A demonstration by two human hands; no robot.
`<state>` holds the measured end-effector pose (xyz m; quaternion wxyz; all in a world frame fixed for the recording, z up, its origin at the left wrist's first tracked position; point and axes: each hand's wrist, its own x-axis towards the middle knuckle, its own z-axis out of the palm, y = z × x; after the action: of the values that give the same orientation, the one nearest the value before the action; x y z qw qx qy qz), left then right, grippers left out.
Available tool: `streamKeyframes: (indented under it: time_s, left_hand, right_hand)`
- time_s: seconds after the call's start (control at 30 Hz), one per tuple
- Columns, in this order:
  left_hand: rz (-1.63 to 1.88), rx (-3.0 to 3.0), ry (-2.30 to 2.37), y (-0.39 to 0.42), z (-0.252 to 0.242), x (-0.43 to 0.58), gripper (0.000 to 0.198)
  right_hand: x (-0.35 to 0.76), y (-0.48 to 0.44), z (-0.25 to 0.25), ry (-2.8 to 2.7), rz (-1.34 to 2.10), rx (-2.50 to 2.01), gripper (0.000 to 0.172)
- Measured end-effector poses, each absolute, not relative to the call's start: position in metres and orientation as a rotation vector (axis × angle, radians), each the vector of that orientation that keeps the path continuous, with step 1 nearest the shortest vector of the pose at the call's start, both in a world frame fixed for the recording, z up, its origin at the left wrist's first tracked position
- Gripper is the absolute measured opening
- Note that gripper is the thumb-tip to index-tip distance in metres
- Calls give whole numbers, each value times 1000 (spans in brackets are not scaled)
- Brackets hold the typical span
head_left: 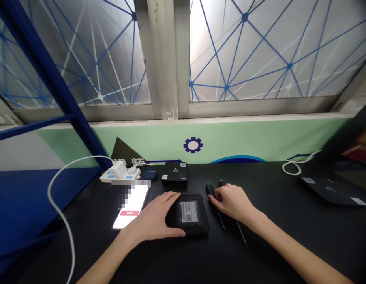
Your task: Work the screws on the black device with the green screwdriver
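Observation:
A small black box (pixel 191 213) with a white label on its upturned face lies on the black table (pixel 274 236). My left hand (pixel 155 219) rests flat against its left side, fingers spread, thumb along its near edge. My right hand (pixel 231 202) lies curled over two screwdrivers (pixel 214 193) with black and green handles, just right of the box. Their thin shafts point toward me from under the hand.
A lit phone (pixel 132 205) lies left of my left hand. Behind it sit a white power strip (pixel 120 174) with a charger and cable, a small dark case (pixel 149 174) and another black box (pixel 175 173). A flat black device (pixel 332 189) lies far right.

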<state>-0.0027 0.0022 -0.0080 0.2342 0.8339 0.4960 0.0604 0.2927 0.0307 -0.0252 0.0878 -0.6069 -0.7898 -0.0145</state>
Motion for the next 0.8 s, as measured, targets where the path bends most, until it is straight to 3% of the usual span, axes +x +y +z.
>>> streamKeyframes:
  time_s: [0.3, 0.53, 0.8]
  left_hand:
    - [175, 2289, 1350, 1, -6, 1, 109]
    - [115, 2269, 1400, 1, -1, -1, 107]
    - [166, 2284, 1368, 2, -4, -2, 103]
  right_hand:
    - [295, 29, -12, -2273, 12, -1862, 43]
    - [321, 38, 7, -2187, -91, -2146, 42]
    - [331, 38, 6, -2182, 201, -2352, 52]
